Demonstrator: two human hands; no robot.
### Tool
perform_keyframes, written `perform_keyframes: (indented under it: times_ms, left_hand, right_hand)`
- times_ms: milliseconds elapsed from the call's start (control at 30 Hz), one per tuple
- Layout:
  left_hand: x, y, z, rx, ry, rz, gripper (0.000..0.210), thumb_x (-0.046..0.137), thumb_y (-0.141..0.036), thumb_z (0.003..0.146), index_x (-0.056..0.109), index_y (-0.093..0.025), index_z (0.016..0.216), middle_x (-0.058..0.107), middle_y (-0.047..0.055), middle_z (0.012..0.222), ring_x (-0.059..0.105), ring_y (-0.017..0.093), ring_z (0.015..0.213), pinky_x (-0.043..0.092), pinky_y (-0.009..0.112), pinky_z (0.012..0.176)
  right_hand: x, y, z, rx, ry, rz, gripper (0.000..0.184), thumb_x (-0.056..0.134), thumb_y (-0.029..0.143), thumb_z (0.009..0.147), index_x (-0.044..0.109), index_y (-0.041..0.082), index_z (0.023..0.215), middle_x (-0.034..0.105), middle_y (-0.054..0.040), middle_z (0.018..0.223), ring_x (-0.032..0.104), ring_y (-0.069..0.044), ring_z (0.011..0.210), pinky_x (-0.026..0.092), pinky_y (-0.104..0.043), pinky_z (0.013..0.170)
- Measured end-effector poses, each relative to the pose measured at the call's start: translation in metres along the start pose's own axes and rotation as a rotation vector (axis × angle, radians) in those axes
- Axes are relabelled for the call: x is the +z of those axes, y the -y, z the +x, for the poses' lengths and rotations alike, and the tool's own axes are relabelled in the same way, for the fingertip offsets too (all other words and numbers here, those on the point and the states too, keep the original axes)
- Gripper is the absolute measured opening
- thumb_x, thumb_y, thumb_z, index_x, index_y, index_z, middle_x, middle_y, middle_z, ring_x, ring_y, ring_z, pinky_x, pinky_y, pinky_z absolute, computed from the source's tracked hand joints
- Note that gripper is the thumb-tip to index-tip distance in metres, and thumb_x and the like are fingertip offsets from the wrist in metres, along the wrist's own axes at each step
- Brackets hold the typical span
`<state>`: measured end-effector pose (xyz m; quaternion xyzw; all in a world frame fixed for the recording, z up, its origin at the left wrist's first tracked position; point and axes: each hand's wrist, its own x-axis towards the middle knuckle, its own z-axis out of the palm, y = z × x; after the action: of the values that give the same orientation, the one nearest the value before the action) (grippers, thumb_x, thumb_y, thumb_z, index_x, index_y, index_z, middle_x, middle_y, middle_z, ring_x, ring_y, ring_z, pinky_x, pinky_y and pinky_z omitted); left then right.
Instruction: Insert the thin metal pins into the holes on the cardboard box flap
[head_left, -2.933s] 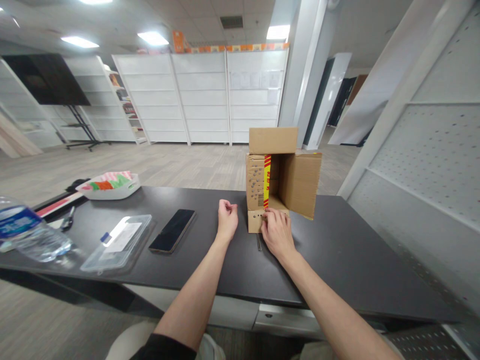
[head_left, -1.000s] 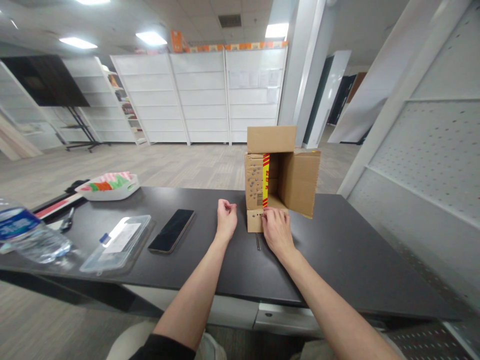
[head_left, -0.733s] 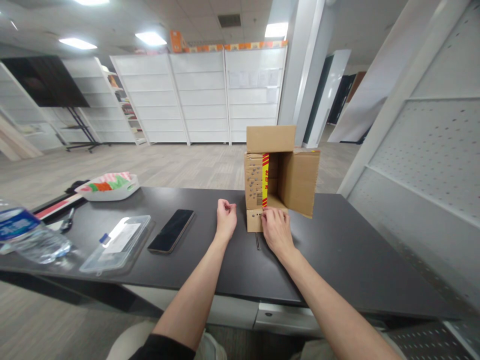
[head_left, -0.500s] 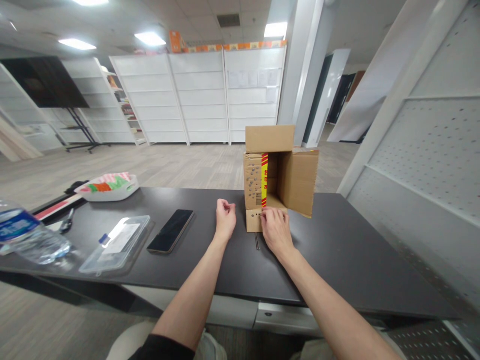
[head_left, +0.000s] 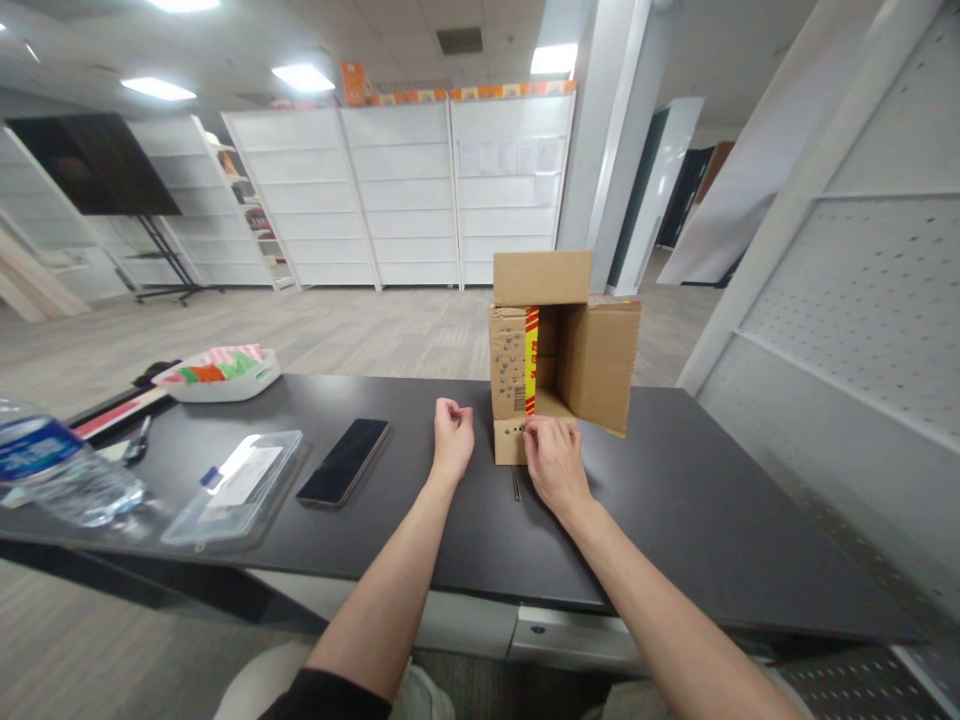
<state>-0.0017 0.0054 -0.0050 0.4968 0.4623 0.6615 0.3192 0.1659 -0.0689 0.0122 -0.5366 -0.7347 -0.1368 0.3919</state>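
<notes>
An open cardboard box stands on the dark desk with its opening towards me. Dark round spots dot its left flap, beside a yellow and red tape strip. My right hand is at the box's lower front flap, fingers pinched together near a row of small dark dots; whatever is between the fingertips is hidden. To the left of the box, my left hand is held closed above the desk, and its contents, if any, cannot be made out. A thin metal tool lies just below the flap.
Left of my hands lie a black phone and a clear plastic case. Farther left are a water bottle and a white basket with colourful contents. A perforated panel borders the desk's right side.
Both hands hold nearly the same pose and place. The whole view has shifted very slightly; the box and the things on the desk stay put.
</notes>
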Motion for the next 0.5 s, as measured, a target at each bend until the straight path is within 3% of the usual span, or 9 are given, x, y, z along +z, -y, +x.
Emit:
perform_keyframes:
  times_ms: [500]
  left_hand:
    - [0.0003,-0.0043,-0.0017,-0.008,0.011,0.008,0.021,0.055,-0.017,0.080,0.034,-0.020,0.077,0.038,-0.006,0.068,0.035,0.008,0.059,0.031,0.021,0.061]
  right_hand:
    - [-0.0096,0.0030,0.0008,0.002,-0.068,0.102,0.013,0.041,0.022,0.096,0.053,0.020,0.096,0.067,-0.0080,0.099,0.057,-0.021,0.093,0.033,-0.035,0.085]
